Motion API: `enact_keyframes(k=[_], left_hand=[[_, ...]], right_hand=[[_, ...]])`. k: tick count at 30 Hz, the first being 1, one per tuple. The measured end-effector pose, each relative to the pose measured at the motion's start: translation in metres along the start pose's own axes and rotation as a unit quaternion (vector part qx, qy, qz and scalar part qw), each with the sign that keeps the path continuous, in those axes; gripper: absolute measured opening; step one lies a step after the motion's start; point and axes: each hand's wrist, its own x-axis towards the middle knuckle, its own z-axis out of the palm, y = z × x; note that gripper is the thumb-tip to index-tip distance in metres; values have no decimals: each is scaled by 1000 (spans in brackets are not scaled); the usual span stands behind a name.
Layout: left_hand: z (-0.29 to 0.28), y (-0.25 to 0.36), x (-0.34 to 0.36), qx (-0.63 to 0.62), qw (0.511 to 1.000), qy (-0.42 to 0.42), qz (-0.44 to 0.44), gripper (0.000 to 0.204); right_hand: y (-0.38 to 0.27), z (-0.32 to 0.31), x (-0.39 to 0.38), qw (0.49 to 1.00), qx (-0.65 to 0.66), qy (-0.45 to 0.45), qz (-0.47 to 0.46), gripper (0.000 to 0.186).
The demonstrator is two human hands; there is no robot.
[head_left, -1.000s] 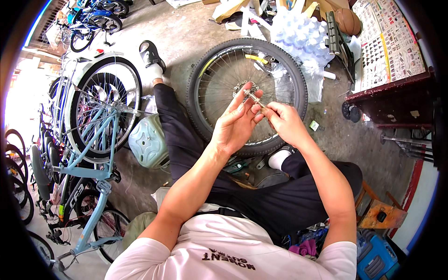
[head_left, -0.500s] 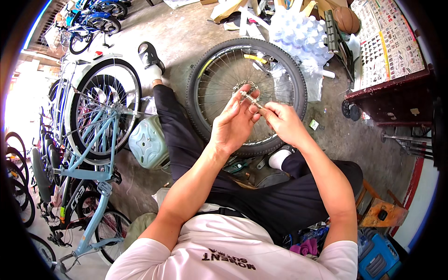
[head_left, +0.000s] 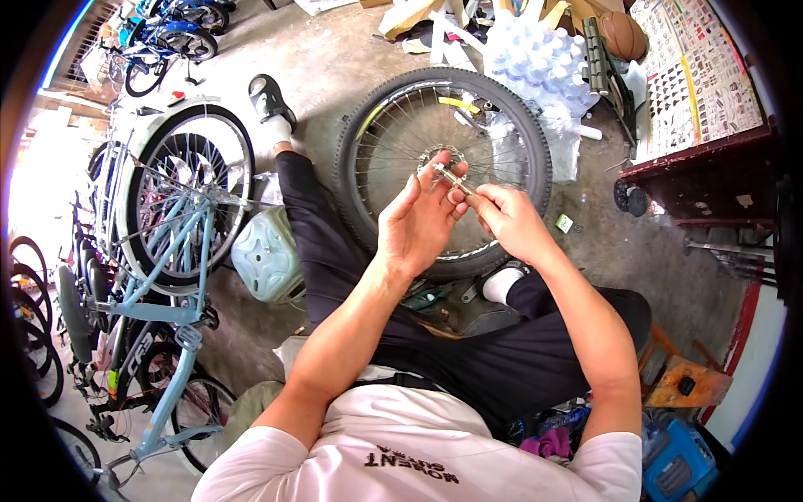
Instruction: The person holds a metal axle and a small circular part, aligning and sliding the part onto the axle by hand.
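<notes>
A short silver metal axle part (head_left: 454,181) is held in both my hands above a large wheel lying flat, its tyre (head_left: 355,125) and spoked hub beneath them. My left hand (head_left: 411,224) is palm up, its curled fingers under and against the axle, thumb raised apart from it. My right hand (head_left: 512,219) pinches the axle's lower end between thumb and index finger. My outstretched left leg (head_left: 309,209) lies left of the tyre; the other is bent below it.
Light-blue bicycle (head_left: 167,311) and pale-blue helmet-like plastic item (head_left: 266,259) at left; more bicycles (head_left: 188,38) behind. Bottle packs (head_left: 535,63) lie beyond the wheel. A dark red cabinet (head_left: 686,197) stands right, a wooden stool (head_left: 682,376) and blue case (head_left: 677,452) lower right.
My left thumb has lifted away from the axle toward the left. Both hands otherwise stay nearly in place, still holding the part.
</notes>
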Motion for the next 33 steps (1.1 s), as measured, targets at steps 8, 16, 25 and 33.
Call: enact_keyframes(k=[8,16,25,33], left_hand=[[8,5,-8,27,999,-13,14,60],[10,2,-4,54,998,-29,17,62],[22,0,4,54,998,-26,-15,58],[20,-4,4,23,999,22,-1,69]], right_hand=[[-3,12,-3,994,-8,59,-97,16],[-17,6,-17,996,-9,71,-59,18],[-11,-2,-16,997,-4,67,-32,19],[-6,0,-13,996,-23,71,-50,20]])
